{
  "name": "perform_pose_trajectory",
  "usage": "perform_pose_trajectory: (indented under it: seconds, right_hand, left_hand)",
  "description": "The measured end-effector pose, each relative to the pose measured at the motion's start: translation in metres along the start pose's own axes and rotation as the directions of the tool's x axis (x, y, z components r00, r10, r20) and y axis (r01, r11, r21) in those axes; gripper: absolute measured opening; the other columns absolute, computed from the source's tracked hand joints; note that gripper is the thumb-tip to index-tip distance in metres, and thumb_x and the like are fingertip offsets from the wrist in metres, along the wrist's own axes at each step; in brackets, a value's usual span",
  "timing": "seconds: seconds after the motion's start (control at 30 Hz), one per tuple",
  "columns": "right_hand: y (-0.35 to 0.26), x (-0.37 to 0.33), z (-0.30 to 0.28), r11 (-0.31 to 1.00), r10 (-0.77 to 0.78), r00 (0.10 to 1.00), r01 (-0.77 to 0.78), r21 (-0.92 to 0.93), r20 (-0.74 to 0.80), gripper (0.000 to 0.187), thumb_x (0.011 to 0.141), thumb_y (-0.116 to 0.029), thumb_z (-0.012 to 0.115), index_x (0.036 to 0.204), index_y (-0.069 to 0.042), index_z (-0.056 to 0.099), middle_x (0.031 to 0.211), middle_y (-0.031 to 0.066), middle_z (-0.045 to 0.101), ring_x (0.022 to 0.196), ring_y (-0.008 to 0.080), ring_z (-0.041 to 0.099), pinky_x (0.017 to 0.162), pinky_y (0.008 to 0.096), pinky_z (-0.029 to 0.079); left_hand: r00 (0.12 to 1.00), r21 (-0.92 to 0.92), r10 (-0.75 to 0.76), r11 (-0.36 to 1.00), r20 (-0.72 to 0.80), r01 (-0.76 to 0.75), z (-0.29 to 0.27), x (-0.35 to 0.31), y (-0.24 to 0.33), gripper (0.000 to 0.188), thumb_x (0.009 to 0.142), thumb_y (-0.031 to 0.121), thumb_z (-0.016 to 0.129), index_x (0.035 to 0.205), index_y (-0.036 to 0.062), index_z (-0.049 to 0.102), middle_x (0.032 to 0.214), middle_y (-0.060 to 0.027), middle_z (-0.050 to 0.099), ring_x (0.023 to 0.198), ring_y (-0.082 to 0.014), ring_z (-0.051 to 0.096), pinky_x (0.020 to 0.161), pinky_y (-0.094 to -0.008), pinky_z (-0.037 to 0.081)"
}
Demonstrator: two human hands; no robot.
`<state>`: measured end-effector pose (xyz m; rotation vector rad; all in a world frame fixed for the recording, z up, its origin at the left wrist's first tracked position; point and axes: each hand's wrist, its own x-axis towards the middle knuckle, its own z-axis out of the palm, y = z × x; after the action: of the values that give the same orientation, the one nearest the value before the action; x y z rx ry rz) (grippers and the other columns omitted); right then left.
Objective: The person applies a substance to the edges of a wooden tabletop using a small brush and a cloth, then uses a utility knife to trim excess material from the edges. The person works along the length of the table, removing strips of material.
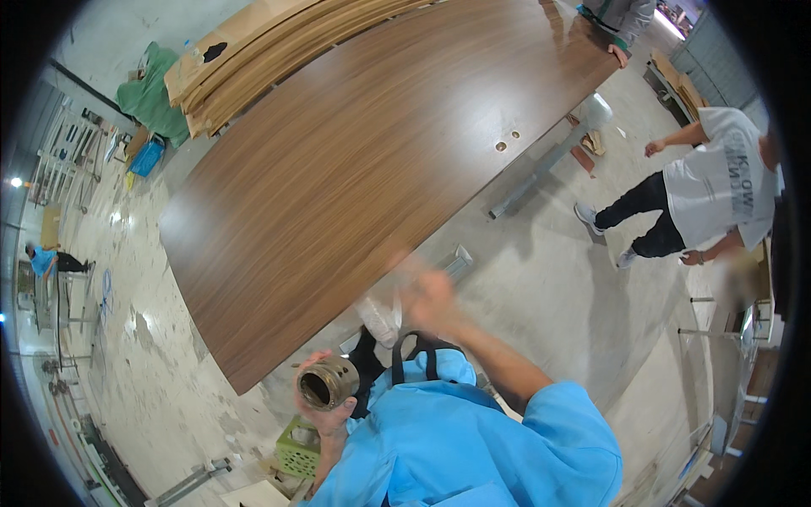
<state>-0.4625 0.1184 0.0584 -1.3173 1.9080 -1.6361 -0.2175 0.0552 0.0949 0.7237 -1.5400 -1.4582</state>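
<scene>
Desk [363, 160]: wood-grain top, your landmark.
Cylinder [340, 377]: one, hollow, metal-looking; off the desk, beside its long edge toward the near corner.
Left hand [328, 416]: grip wrapped around the cylinder's side.
Right hand [427, 297]: blurred, near the desk's long edge; grip cannot be told.
Step in hand: you seem to be carrying the cylinder, right arm reaching deskward.
Next move: probably calls for your steady left grip.

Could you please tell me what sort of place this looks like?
It looks like a workshop, perhaps for furniture: a long wood-grain panel stretches across the middle, a stack of flat brown sheets lies along its far side, and the pale, hard floor is worn in patches.
</scene>
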Motion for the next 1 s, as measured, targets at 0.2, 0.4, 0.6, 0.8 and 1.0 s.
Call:
perform_pose_trajectory:
  seconds: [0.2, 0.4, 0.6, 0.8, 1.0]
  right_hand:
    - [0.176, 0.067, -0.071, 0.793, 0.465, 0.645, -0.609, -0.040, -0.606, 0.078, 0.102, -0.033, 0.051, 0.150, 0.017, 0.015, 0.160, 0.0347, 0.013, 0.152, 0.0406, 0.014, 0.124, 0.0412, 0.013]
    - [0.177, 0.055, 0.013, 0.834, 0.468, 0.713, -0.552, -0.006, -0.523, 0.081, 0.101, -0.032, 0.052, 0.150, 0.018, 0.012, 0.160, 0.0367, 0.004, 0.152, 0.0450, 0.006, 0.124, 0.0460, 0.009]
    - [0.126, -0.002, 0.073, 0.900, 0.343, 0.871, -0.413, -0.143, -0.353, 0.080, 0.097, -0.026, 0.058, 0.153, 0.012, 0.016, 0.161, 0.0354, 0.004, 0.151, 0.0467, 0.010, 0.121, 0.0555, 0.013]
    - [0.078, -0.063, 0.083, 0.960, 0.157, 0.976, -0.116, -0.257, 0.147, 0.069, 0.092, -0.026, 0.063, 0.146, 0.007, 0.037, 0.160, 0.0284, 0.023, 0.149, 0.0409, 0.025, 0.118, 0.0589, 0.020]
    - [0.126, -0.028, 0.012, 0.825, -0.101, 0.910, 0.302, -0.478, 0.401, 0.058, 0.091, -0.027, 0.062, 0.143, -0.005, 0.049, 0.156, 0.0152, 0.040, 0.148, 0.0289, 0.033, 0.121, 0.0555, 0.019]
  left_hand:
    - [0.997, 0.135, 0.073, 0.988, -0.027, -0.068, 0.028, 0.019, 0.004, 0.090, 0.064, 0.042, 0.094, 0.130, -0.0022, 0.052, 0.123, -0.0211, 0.059, 0.117, -0.0344, 0.058, 0.097, -0.0472, 0.051]
    - [0.996, 0.141, -0.014, 0.990, -0.089, 0.027, 0.048, 0.024, 0.008, 0.088, 0.064, 0.041, 0.094, 0.129, -0.0024, 0.053, 0.123, -0.0201, 0.060, 0.118, -0.0331, 0.060, 0.099, -0.0469, 0.051]
    - [0.984, 0.115, -0.063, 0.990, -0.165, 0.083, 0.049, 0.020, 0.003, 0.088, 0.063, 0.041, 0.094, 0.128, -0.0025, 0.054, 0.124, -0.0189, 0.059, 0.119, -0.0307, 0.059, 0.100, -0.0455, 0.050]
    - [0.983, 0.155, -0.082, 0.982, -0.167, 0.109, 0.047, 0.027, -0.002, 0.087, 0.065, 0.041, 0.092, 0.128, -0.0034, 0.052, 0.125, -0.0176, 0.058, 0.117, -0.0279, 0.057, 0.099, -0.0429, 0.050]
    - [0.967, 0.163, -0.111, 0.975, -0.231, 0.151, 0.040, 0.023, -0.003, 0.086, 0.064, 0.039, 0.091, 0.128, -0.0029, 0.053, 0.125, -0.0165, 0.059, 0.115, -0.0262, 0.058, 0.097, -0.0402, 0.051]
